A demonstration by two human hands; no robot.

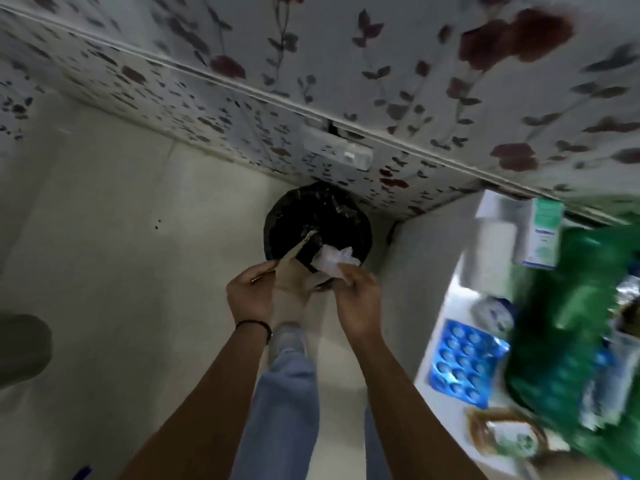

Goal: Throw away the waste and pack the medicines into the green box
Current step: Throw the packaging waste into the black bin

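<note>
A round bin lined with a black bag stands on the floor against the flowered wall. Both my hands hover over its near rim. My left hand grips a flat brown paper piece that slants into the bin. My right hand pinches crumpled white plastic waste above the bin's opening. At the right, blurred, the green box sits on a white table, with a blue blister pack and a white and green medicine carton beside it.
The white table edge runs along my right side. A brown-rimmed packet lies near its front. A wall socket is above the bin. My jeans leg and shoe are below my hands. A dark grey object sits at far left.
</note>
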